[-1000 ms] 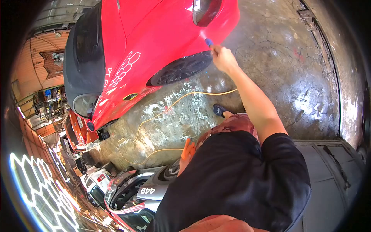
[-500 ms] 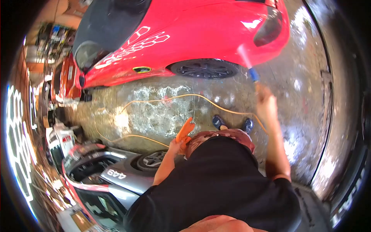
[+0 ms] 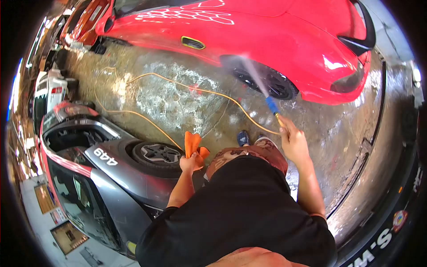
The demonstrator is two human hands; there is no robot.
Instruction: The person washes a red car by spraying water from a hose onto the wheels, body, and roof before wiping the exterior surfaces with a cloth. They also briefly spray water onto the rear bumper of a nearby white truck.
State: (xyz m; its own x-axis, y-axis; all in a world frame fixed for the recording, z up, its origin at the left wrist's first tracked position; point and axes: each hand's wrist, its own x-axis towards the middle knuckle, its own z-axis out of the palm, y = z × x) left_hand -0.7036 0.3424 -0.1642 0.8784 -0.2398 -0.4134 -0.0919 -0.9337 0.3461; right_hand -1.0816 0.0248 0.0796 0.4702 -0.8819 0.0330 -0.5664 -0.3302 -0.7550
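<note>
The right hand (image 3: 291, 138) is closed around a hose nozzle (image 3: 271, 106) with a blue tip, held out toward the red car (image 3: 275, 40). A jet of water (image 3: 253, 75) leaves the nozzle and strikes the red car at its dark wheel (image 3: 271, 82), just below the wheel arch. A yellow hose (image 3: 178, 82) runs from the nozzle across the wet floor (image 3: 178, 102) on the near side of the red car (it loops back in a wide curve). The left hand (image 3: 189, 162) is closed on an orange cloth (image 3: 193, 144), well apart from the red car and just beside the wheel of a grey car (image 3: 106, 164) marked 449. Blue shoes (image 3: 243, 137) stand on the floor, nearer than the red car's wheel. Further cars stand past the red car's far end, too small to tell apart.
</note>
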